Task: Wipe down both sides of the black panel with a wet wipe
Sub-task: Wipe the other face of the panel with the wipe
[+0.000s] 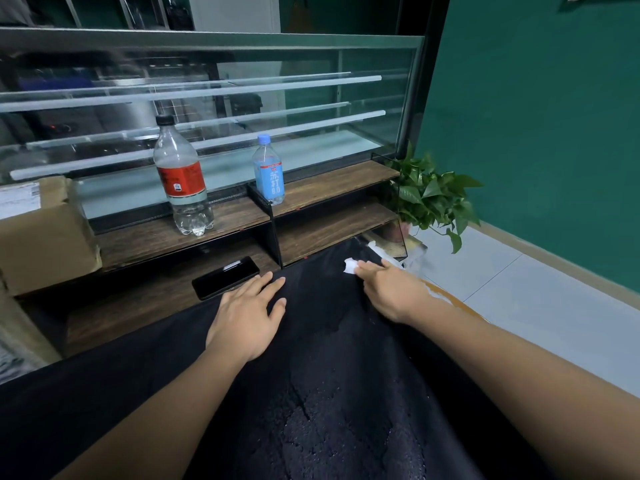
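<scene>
Wide flat matte black panel: lies on the brown wooden desk, under both hands.
Left hand: released, fingers straight, palm pressing the panel down near its far edge.
Right hand: grasping a crumpled white wet wipe at its fingertips, held against the panel's far right corner.
Handling: the panel looks thin, stiff and light, but broad enough to need two hands. Damp patches behind the wipe are probably slick. For turning it over, the edge just beyond the left fingertips seems the best hold.
Clear plastic bottle with red label: stands well beyond the left hand and holds a little clear liquid.
Small blue-labelled bottle: stands between the two hands' lines of reach. Its fill cannot be told.
Black slab phone: just left of the left fingertips.
</scene>
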Demonstrator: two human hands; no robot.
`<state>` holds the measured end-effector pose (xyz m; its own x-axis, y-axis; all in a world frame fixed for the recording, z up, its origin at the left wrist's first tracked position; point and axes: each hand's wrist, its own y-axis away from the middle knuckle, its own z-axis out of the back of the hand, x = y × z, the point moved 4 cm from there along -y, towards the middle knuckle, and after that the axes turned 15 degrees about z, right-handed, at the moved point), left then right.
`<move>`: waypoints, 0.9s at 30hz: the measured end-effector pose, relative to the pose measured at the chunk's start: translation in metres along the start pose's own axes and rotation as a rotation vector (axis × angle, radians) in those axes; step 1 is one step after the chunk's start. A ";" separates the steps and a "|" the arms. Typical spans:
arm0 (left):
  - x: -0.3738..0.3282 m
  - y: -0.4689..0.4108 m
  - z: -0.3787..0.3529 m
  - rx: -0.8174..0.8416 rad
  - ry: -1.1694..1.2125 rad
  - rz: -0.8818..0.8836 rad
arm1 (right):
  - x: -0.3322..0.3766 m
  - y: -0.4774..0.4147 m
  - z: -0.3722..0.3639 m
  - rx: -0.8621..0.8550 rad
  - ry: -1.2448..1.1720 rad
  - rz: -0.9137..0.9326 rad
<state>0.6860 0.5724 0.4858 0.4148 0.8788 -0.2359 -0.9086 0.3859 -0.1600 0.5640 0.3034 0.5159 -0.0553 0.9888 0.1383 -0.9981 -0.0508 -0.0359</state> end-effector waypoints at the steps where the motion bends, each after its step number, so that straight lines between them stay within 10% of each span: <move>1: 0.000 0.000 0.000 0.003 0.001 0.001 | -0.005 -0.003 0.000 0.010 -0.011 -0.029; 10: 0.000 0.001 0.001 0.011 0.010 0.010 | -0.007 -0.020 -0.002 -0.030 -0.071 -0.254; 27: -0.001 0.003 0.003 0.032 0.004 -0.008 | 0.087 0.057 -0.011 -0.086 -0.096 0.179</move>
<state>0.6829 0.5738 0.4883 0.4222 0.8744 -0.2390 -0.9063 0.4019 -0.1308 0.5023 0.3884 0.5149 -0.2379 0.9471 0.2153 -0.9662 -0.2081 -0.1523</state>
